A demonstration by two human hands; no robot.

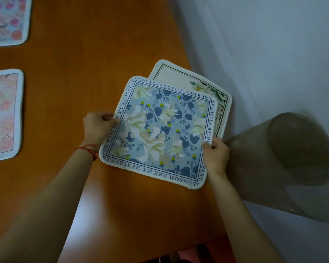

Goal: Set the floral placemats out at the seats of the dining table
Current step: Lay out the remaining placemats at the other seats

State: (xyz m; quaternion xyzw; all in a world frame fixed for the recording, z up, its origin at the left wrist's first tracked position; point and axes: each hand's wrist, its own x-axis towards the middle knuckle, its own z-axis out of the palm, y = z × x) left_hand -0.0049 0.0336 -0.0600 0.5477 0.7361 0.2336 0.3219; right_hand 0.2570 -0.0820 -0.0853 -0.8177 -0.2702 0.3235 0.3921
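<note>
Both bare forearms reach in from the bottom of the frame toward its centre, where a blue floral placemat (160, 131) lies tilted on the orange-brown dining table (87, 73). The left hand (98, 127) pinches the mat's left edge — thumb on top of the printed border, the other fingers curled underneath. A red string bracelet (87, 149) circles that wrist. The right hand (216, 156) grips the mat's right edge near its lower corner in the same way, thumb on top and fingers tucked behind.

The blue mat shows white and navy flowers inside a white border printed with lettering. It overlaps a cream placemat with green leaves (203, 86), which sticks out at the upper right, close to the table's right edge. Whether the blue mat rests flat on it or is slightly raised cannot be told.

At the left edge of the frame lie two more mats, well apart from the hands — a pink floral placemat (3, 114) at mid-height and a pale blue placemat with pink flowers (8, 19) in the upper left corner. To the right of the table stands a roll of translucent plastic sheet (285, 164) against the grey wall (273, 54).
</note>
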